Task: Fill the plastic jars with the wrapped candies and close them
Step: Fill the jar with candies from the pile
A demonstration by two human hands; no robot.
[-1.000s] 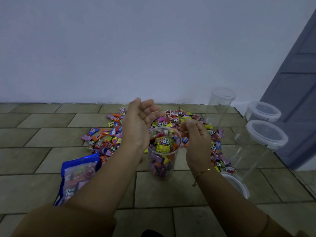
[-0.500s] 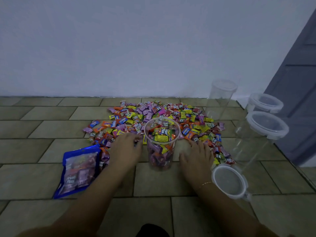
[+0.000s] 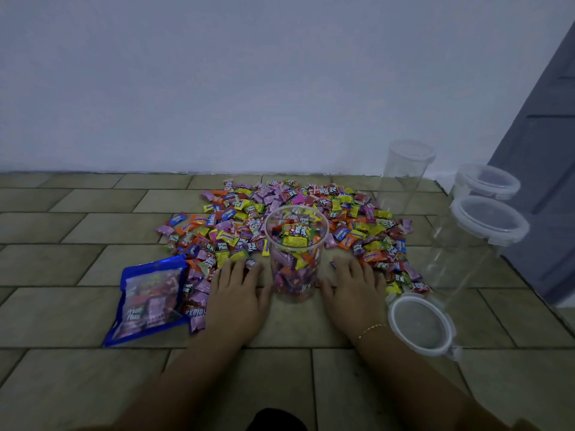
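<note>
A clear plastic jar (image 3: 295, 275), open-topped and nearly full of wrapped candies, stands upright on the tiled floor. Behind and beside it spreads a wide pile of wrapped candies (image 3: 351, 219). My left hand (image 3: 238, 295) lies palm down just left of the jar, its straight fingertips touching candies at the pile's near edge. My right hand (image 3: 353, 290) lies flat to the jar's right, fingers reaching the candies there. Neither hand holds anything. The jar's white-rimmed lid (image 3: 420, 325) lies on the floor by my right wrist.
A blue candy bag (image 3: 147, 301) lies at the left. One open empty jar (image 3: 404, 178) stands at the back right. Two lidded empty jars (image 3: 485, 225) (image 3: 487, 181) stand beside a grey door (image 3: 547, 144). A white wall (image 3: 217, 88) runs behind.
A second ago both hands were raised over the jar's mouth. They have come down to the floor on either side of the jar and now lie flat at the pile's edge.
</note>
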